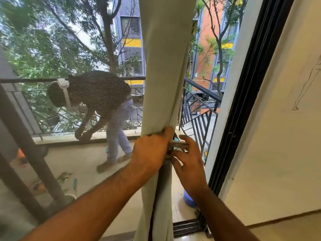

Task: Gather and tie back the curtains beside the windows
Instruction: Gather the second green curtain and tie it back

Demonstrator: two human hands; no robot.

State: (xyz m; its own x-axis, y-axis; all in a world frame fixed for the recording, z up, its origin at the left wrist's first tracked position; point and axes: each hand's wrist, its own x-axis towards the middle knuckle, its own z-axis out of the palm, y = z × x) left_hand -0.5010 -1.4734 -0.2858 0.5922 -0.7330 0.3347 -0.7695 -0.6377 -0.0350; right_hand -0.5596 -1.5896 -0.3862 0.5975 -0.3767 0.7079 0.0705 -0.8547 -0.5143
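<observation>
Although the curtain [163,66] is already bunched into one narrow column in front of the window, the tying itself looks unfinished. The left hand [149,152] is wrapped around the bundle, fingers curled into the cloth to keep the folds pinched together. Just to its right, a thin grey-and-teal tie [178,144] pokes out sideways from the bundle, and the right hand [188,162] pinches it between thumb and fingertips. Whether the tie already goes all the way round the cloth cannot be told, since the far side is hidden. My reading is that gathering is done for this curtain and fastening is in progress; knotting or hooking the tie remains, and any other curtains lie out of view.

Going across the room from the left: an insect screen [52,153] covers the opening, with a dark diagonal bar in front of it. Through the mesh there is a tiled balcony where a person [97,96] bends over near the railing [73,80], with trees and apartment blocks behind. The gathered curtain hangs in the middle, reaching down towards the floor. To its right come more black railing, a blue container [189,200] low on the balcony floor, then the black window frame [243,101], and finally a cream wall [278,136] bearing a faint line drawing near the right edge.
</observation>
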